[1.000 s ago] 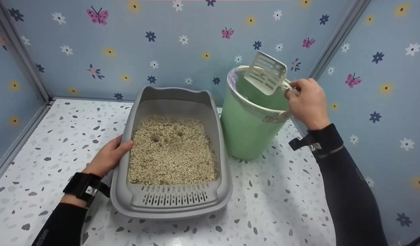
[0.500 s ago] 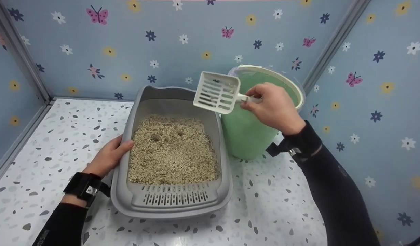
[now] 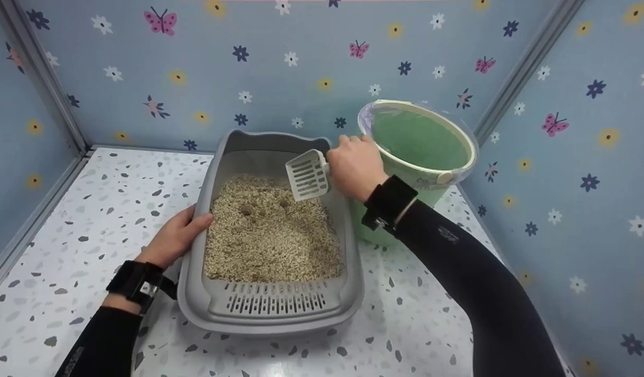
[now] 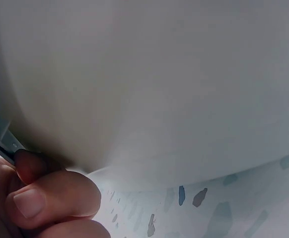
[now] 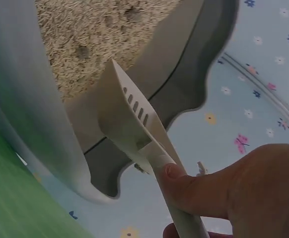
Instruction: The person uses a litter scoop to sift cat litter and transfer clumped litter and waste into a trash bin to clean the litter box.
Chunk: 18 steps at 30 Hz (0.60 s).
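A grey litter box [image 3: 272,324] filled with tan pellet litter [image 3: 274,246] stands on the speckled surface. My left hand [image 3: 175,235] grips its left rim, thumb over the edge; in the left wrist view the curled fingers [image 4: 55,198] sit under the rim against the outer wall. My right hand [image 3: 356,165] holds a slotted litter scoop [image 3: 307,175] by its handle, above the box's right rim. The right wrist view shows the thumb lying along the handle and the scoop [image 5: 129,119] tilted on its side. Two dark clumps [image 3: 284,203] show in the litter.
A green bin [image 3: 405,183] with a cream rim and a clear liner stands right behind the box's right side. Blue flowered panels [image 3: 280,78] close off the back and both sides. White speckled surface [image 3: 405,314] lies in front.
My right hand has carried the scoop from over the bin leftward and down to the litter box, turning it on the way. The left hand keeps its grip on the rim.
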Tool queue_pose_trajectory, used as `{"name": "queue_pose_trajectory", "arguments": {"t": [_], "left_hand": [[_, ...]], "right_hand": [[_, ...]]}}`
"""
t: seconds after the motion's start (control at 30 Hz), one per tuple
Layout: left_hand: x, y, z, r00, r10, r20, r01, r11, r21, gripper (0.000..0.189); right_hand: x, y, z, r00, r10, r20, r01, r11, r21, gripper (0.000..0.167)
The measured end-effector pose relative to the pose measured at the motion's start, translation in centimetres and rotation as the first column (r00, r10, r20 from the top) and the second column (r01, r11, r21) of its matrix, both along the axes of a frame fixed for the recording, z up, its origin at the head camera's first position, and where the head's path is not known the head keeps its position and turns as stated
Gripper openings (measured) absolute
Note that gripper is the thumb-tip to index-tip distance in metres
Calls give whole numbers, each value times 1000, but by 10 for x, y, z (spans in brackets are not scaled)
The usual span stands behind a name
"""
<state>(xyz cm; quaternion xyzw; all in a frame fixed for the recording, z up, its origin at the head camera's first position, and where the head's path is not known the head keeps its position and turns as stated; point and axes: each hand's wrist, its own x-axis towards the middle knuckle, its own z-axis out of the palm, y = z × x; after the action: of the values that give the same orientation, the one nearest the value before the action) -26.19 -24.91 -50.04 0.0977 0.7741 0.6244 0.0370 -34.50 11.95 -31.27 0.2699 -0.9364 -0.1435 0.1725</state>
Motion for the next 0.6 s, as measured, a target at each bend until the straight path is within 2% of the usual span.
{"name": "queue_pose_trajectory", "arguments": {"t": [0.13, 0.3, 0.43, 0.6], "left_hand": [[-1, 1, 0, 1000, 14, 1, -14, 1000, -27, 79], [-1, 2, 0, 1000, 20, 2, -19, 999, -32, 79], [1, 2, 0, 1000, 17, 18, -17, 1000, -22, 81], [2, 1, -1, 1000, 21, 16, -20, 1000, -23, 82]], "right_hand": [[-15, -16, -14, 998, -62, -23, 65, 982, 176, 33], [-31, -31, -27, 991, -132, -23, 132, 928, 350, 41], [-43, -40, -37, 986, -164, 5, 148, 904, 400, 41], [-56, -51, -47, 983, -182, 37, 155, 911, 382, 41]]}}
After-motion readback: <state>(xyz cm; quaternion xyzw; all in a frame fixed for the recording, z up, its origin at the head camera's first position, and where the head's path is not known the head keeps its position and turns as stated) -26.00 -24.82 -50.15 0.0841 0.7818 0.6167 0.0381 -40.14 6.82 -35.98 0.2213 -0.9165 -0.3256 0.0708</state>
